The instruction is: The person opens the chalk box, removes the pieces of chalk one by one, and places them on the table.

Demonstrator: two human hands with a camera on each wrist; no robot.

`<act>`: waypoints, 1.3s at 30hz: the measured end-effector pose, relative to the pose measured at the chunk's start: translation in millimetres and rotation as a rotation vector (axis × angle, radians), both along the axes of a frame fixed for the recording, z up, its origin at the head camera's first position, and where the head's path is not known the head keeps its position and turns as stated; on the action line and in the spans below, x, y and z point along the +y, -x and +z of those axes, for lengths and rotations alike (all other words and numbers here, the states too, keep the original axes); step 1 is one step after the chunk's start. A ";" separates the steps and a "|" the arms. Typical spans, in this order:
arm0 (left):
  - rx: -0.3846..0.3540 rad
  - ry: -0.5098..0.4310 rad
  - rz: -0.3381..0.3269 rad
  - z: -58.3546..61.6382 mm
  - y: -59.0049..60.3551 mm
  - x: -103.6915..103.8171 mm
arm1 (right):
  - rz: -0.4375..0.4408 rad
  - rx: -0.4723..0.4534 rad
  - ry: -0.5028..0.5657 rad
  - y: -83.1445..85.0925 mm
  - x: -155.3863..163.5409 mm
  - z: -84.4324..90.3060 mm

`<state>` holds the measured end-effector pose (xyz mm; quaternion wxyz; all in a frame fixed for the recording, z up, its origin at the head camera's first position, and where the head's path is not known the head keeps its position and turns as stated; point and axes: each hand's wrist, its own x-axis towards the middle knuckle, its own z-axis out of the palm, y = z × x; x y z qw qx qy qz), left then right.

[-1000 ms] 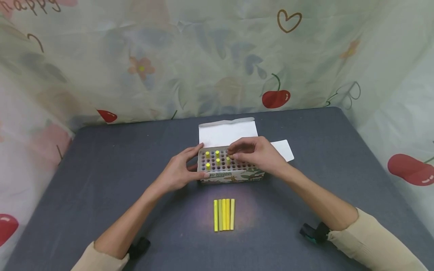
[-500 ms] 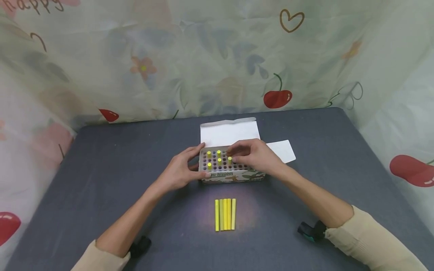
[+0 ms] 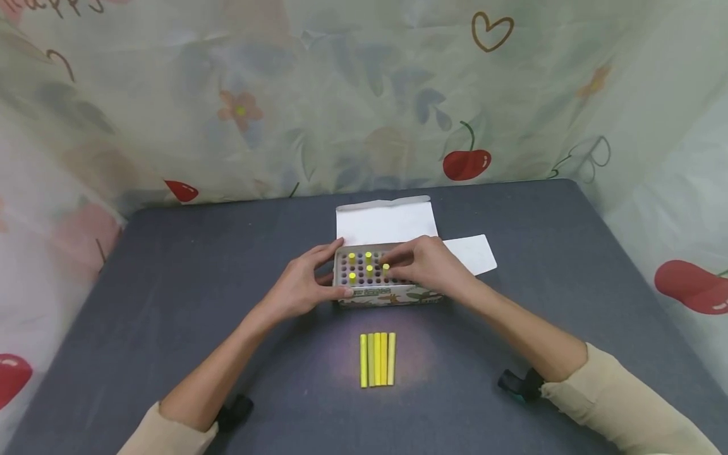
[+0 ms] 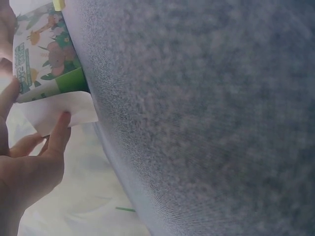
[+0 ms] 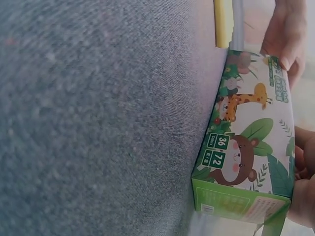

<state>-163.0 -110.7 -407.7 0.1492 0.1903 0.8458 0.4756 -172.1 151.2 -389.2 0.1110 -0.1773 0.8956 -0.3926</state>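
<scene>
An open cardboard box (image 3: 392,296) printed with cartoon animals stands on the table, a tray of round holes in its top. Several yellow chalk-like sticks (image 3: 368,258) poke upright out of holes in its left half. My left hand (image 3: 301,284) grips the box's left end, thumb at the front face and fingers at the back corner; in the left wrist view a finger touches a white end flap (image 4: 59,109). My right hand (image 3: 429,265) is over the tray, thumb and index curled at a standing yellow stick (image 3: 386,270), its grip partly hidden behind the fingers.
In front of the box several loose yellow sticks (image 3: 377,360) lie side by side on the dark grey tabletop (image 3: 227,253). The white lid (image 3: 387,224) lies folded back behind the box, and a white flap (image 3: 471,254) sticks out right. A patterned curtain (image 3: 341,95) encloses the table.
My right fingers have come slightly down and left, closer to the standing yellow stick. The left hand, box and loose sticks stay put; the head view shifts slightly.
</scene>
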 end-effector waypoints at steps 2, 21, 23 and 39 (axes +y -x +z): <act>0.002 0.000 -0.004 0.0 0.0 0.3 | -0.014 0.005 -0.015 -0.5 -0.6 -0.3; 0.008 0.019 0.005 0.1 0.4 0.9 | -0.040 0.153 -0.026 -6.3 -2.7 -9.4; 0.009 0.016 0.005 0.0 0.6 1.0 | -0.043 0.165 -0.007 -7.7 -2.0 -9.9; 0.008 0.024 0.010 0.9 0.8 0.6 | -0.072 0.079 0.244 -10.1 -2.0 -9.9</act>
